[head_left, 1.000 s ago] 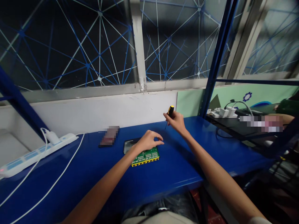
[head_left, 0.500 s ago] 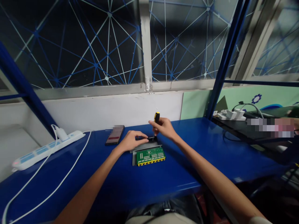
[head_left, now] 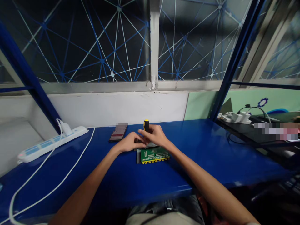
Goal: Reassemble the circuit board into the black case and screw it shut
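Patterned windows [head_left: 98,40] spanned the far side, cut off at the top. My blue desk [head_left: 201,150] ran below, its surface stretching right of the work to a blue post [head_left: 225,90], front edge near my lap. White power strip [head_left: 53,142] lay far left. Left hand [head_left: 128,142]: thumb and fingers drawn narrow; could not tell whether they pinched anything. Right hand [head_left: 156,135]: curled tight around a tool. Green circuit board [head_left: 155,154], yellow along its near edge, lay on the desk just in front of both hands, back partly covered. Phone [head_left: 119,132] sat beyond my left hand, partly pixelated. Smallest, in my right grip: screwdriver [head_left: 146,125], upright, tip hard to make out.
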The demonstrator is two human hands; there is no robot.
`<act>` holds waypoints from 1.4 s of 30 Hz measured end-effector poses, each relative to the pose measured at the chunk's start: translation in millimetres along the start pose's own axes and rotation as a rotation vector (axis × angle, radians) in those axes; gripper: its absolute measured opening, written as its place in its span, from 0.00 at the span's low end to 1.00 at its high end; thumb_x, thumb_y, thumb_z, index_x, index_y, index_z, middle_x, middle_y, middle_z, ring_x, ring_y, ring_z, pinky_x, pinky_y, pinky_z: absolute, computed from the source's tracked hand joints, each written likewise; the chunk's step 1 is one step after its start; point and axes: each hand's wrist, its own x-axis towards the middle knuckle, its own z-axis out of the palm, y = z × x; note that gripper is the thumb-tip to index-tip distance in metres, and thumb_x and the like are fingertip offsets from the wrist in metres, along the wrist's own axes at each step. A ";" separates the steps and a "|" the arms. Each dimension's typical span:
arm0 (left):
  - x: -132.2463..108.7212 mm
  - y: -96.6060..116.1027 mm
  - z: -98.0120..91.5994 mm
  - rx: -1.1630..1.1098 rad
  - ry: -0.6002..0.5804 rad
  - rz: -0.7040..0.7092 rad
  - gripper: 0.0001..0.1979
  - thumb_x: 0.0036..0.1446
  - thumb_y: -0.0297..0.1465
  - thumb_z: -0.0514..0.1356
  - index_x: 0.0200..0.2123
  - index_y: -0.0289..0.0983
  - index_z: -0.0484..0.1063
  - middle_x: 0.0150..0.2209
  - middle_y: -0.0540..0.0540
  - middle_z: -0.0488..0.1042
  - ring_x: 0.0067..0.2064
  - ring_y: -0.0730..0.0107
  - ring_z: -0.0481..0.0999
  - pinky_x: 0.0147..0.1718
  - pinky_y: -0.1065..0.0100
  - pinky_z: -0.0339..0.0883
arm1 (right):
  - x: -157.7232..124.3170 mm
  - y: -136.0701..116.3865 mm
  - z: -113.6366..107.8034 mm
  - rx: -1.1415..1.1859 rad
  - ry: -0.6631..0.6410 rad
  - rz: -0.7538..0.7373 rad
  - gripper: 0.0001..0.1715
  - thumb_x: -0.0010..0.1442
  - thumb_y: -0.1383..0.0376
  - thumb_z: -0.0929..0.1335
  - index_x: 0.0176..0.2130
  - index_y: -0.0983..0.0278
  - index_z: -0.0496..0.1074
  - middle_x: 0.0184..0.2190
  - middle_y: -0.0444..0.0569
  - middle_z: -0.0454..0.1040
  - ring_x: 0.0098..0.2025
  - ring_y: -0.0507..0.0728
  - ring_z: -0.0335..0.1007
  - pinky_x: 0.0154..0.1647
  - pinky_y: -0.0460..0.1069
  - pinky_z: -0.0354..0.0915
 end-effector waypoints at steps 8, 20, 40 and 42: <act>0.0 -4.5 -1.4 0.034 -0.020 0.014 0.10 0.54 0.35 0.63 0.33 0.33 0.79 0.34 0.43 0.80 0.37 0.63 0.76 0.39 0.67 0.64 | -0.9 -2.4 1.2 -0.070 0.015 -0.057 0.27 0.59 0.47 0.65 0.21 0.63 0.60 0.17 0.41 0.62 0.22 0.49 0.56 0.23 0.48 0.49; -0.9 -5.1 -1.0 0.110 0.001 -0.025 0.10 0.53 0.36 0.64 0.32 0.34 0.80 0.33 0.45 0.81 0.37 0.63 0.77 0.37 0.68 0.64 | -0.8 -3.1 -1.3 -0.046 0.010 -0.026 0.24 0.55 0.47 0.68 0.24 0.64 0.64 0.20 0.42 0.65 0.24 0.49 0.58 0.24 0.47 0.52; -1.4 -0.3 3.2 0.058 0.031 -0.051 0.08 0.49 0.33 0.65 0.30 0.34 0.79 0.32 0.45 0.80 0.36 0.63 0.76 0.38 0.67 0.65 | -3.7 0.4 -2.2 0.032 -0.120 -0.035 0.21 0.53 0.50 0.69 0.27 0.65 0.67 0.21 0.42 0.66 0.23 0.49 0.59 0.23 0.46 0.52; -1.3 -0.6 3.5 0.070 0.040 -0.059 0.09 0.49 0.34 0.65 0.29 0.34 0.79 0.31 0.46 0.79 0.36 0.63 0.76 0.38 0.68 0.64 | -3.4 1.2 -0.9 0.037 -0.104 -0.035 0.21 0.53 0.49 0.69 0.27 0.65 0.68 0.21 0.42 0.67 0.24 0.49 0.60 0.23 0.46 0.52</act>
